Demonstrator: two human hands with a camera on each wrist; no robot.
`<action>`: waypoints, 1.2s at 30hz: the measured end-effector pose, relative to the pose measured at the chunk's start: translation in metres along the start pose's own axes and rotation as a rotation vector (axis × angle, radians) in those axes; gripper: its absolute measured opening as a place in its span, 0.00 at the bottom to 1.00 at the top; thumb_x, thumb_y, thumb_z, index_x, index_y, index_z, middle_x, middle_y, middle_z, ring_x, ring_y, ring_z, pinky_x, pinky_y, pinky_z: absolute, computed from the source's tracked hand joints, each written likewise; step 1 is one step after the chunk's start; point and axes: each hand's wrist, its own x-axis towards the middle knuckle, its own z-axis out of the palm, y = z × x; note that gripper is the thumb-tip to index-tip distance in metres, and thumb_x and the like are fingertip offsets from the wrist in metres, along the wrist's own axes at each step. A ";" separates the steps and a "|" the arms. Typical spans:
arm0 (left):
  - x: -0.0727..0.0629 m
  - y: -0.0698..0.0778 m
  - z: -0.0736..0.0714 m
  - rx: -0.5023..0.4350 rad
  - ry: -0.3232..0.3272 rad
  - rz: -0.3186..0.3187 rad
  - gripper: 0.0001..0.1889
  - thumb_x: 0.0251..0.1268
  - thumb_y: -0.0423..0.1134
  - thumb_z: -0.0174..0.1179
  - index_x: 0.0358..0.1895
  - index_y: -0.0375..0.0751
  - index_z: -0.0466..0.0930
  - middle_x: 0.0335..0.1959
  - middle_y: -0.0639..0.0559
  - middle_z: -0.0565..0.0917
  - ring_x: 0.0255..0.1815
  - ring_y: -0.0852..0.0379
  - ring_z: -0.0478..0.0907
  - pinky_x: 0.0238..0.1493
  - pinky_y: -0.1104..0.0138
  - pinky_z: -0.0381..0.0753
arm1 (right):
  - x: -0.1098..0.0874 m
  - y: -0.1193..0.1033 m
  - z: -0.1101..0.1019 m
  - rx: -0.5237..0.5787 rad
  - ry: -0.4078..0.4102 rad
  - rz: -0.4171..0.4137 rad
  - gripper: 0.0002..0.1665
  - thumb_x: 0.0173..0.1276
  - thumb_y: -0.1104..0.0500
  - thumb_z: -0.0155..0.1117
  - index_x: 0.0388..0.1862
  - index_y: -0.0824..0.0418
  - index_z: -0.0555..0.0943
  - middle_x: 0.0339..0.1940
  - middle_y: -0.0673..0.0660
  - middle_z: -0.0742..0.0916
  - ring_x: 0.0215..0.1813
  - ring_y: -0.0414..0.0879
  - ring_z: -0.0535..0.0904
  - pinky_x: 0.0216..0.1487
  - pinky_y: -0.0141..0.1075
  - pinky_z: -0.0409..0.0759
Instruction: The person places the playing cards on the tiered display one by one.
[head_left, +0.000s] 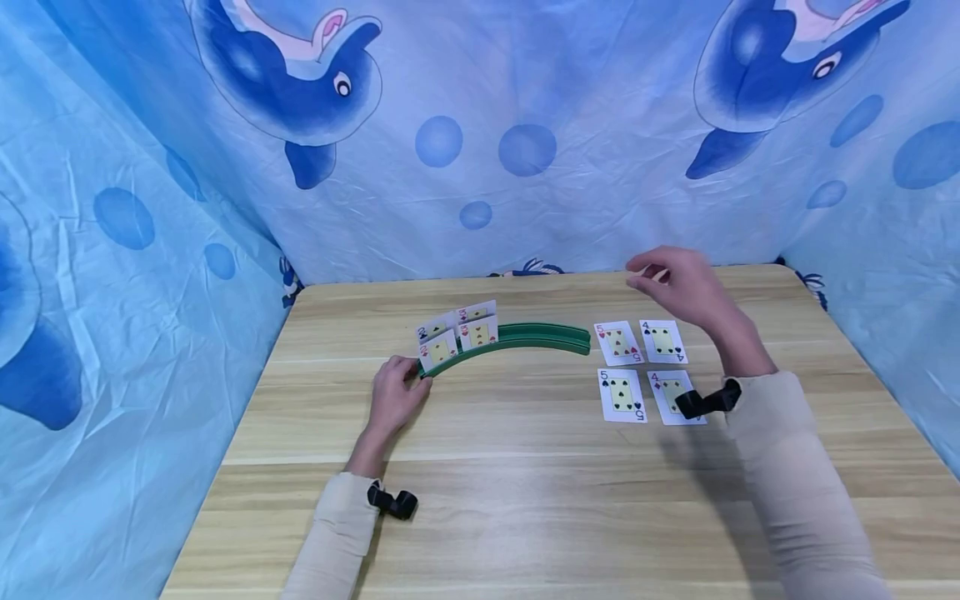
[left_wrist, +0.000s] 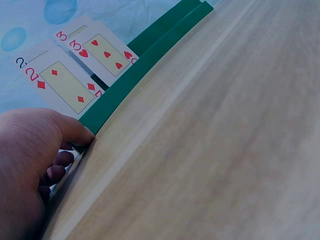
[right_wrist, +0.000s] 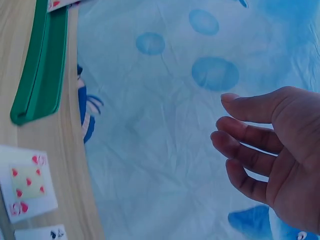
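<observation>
My left hand (head_left: 395, 395) grips the left end of a curved green card holder (head_left: 540, 336), thumb on its front in the left wrist view. At that end stand the two of diamonds (left_wrist: 60, 85) and three of hearts (left_wrist: 102, 52). Behind them, a black two (head_left: 435, 325) and a red three (head_left: 474, 312) are partly covered. My right hand (head_left: 678, 283) hovers at the far right, its fingers loosely bent with nothing in them. Nearest below it lie the five of hearts (head_left: 618, 342) and a black four (head_left: 663, 342), both face up.
Closer to me lie the five of spades (head_left: 622, 396) and the four of diamonds (head_left: 667, 390), partly covered by the right wrist's black camera (head_left: 708, 400). A blue dolphin-print cloth (head_left: 480, 108) hangs behind the wooden table (head_left: 517, 500) and along its sides.
</observation>
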 end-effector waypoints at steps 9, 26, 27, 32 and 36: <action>0.000 0.000 0.000 0.000 -0.010 -0.012 0.19 0.58 0.37 0.68 0.52 0.30 0.82 0.49 0.38 0.82 0.51 0.42 0.77 0.59 0.49 0.72 | -0.017 0.026 0.001 0.011 -0.003 0.097 0.15 0.70 0.64 0.64 0.52 0.70 0.84 0.50 0.70 0.87 0.46 0.61 0.83 0.47 0.57 0.82; 0.001 0.000 0.000 0.006 -0.003 -0.010 0.19 0.59 0.38 0.68 0.52 0.30 0.83 0.48 0.38 0.82 0.50 0.41 0.77 0.58 0.49 0.73 | -0.047 0.081 0.020 -0.061 -0.129 0.237 0.22 0.67 0.60 0.68 0.56 0.71 0.81 0.55 0.73 0.84 0.50 0.65 0.82 0.45 0.54 0.81; 0.001 0.000 0.000 0.006 0.000 -0.008 0.19 0.59 0.38 0.68 0.51 0.30 0.83 0.48 0.38 0.82 0.50 0.41 0.77 0.57 0.49 0.73 | -0.048 0.084 0.022 -0.060 -0.151 0.250 0.23 0.67 0.59 0.68 0.57 0.71 0.80 0.56 0.73 0.84 0.52 0.66 0.81 0.46 0.55 0.80; 0.001 0.000 0.000 0.008 -0.002 -0.006 0.20 0.59 0.37 0.67 0.52 0.30 0.82 0.49 0.37 0.82 0.51 0.41 0.77 0.57 0.49 0.73 | -0.050 0.093 0.033 -0.050 -0.242 0.317 0.27 0.66 0.57 0.69 0.60 0.71 0.78 0.59 0.73 0.80 0.56 0.66 0.76 0.49 0.56 0.77; 0.001 0.000 0.000 0.004 -0.015 -0.019 0.20 0.60 0.38 0.67 0.53 0.30 0.82 0.49 0.38 0.82 0.51 0.41 0.77 0.59 0.49 0.73 | -0.051 0.103 0.043 -0.048 -0.297 0.345 0.31 0.63 0.54 0.71 0.60 0.71 0.77 0.64 0.75 0.75 0.62 0.70 0.71 0.56 0.62 0.73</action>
